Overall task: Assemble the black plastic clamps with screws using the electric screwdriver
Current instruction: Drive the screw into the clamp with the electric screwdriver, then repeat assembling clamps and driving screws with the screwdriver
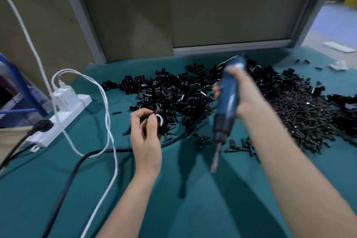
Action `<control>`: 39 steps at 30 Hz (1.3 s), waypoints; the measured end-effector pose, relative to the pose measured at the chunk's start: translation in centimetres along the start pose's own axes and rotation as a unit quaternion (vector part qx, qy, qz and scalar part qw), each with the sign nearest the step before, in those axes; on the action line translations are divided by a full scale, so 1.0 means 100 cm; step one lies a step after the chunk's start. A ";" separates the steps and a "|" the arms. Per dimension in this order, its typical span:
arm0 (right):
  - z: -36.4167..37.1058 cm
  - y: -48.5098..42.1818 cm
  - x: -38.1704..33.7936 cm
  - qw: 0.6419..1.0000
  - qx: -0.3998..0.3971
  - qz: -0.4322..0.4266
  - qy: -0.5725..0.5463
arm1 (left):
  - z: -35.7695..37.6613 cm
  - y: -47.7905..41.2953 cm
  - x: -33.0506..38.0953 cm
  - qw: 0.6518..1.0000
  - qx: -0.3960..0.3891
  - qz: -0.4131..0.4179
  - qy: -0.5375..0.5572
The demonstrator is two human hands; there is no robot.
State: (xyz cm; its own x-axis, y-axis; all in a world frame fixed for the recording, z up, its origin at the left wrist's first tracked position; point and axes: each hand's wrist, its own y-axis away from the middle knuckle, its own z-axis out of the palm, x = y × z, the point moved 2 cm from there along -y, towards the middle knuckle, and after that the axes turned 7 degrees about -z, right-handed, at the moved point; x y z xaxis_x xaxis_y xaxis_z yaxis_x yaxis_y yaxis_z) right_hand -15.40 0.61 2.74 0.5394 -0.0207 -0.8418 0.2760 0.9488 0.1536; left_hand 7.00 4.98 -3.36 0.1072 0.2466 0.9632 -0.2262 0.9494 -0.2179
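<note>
One blue screwdriver (229, 94) is held above the green worktop (193, 208), just in front of the heap of clamps (170, 91). Its long axis runs steeply from the far top end down toward the person, and the metal bit points down at the worktop. The right hand (244, 92) has its fingers wrapped round the blue body. Left of the screwdriver, at the near edge of the heap, the left hand (146, 135) pinches one black clamp (161, 124) between curled fingers and thumb; which way the clamp faces is hard to tell. The heap holds too many clamps to count. Right of it lies a single heap of screws (301, 114), also beyond counting, with loose screws scattered in front. Left of the clamp heap sits one white power strip (63, 116), with white cables (108, 121) and one black cable (77, 164) trailing from it.
</note>
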 end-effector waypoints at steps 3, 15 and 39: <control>0.018 -0.004 0.062 0.987 0.010 0.102 0.122 | 0.007 0.010 -0.004 0.992 -0.035 0.080 -0.095; 0.032 -0.003 0.045 0.644 -0.026 -0.112 0.756 | 0.018 0.018 -0.012 0.940 -0.074 0.194 -0.269; -0.008 0.079 0.052 0.767 -0.172 -0.137 0.603 | 0.036 0.035 -0.004 0.876 -0.136 0.282 -0.368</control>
State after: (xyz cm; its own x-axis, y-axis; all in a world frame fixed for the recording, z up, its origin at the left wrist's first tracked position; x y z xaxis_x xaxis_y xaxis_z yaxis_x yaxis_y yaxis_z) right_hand -11.00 8.29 -0.83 -0.6869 -0.1242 -0.7161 -0.0914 0.9922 -0.0844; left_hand 2.71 7.52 -3.96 -0.6227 0.5940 0.5093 0.2069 0.7528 -0.6249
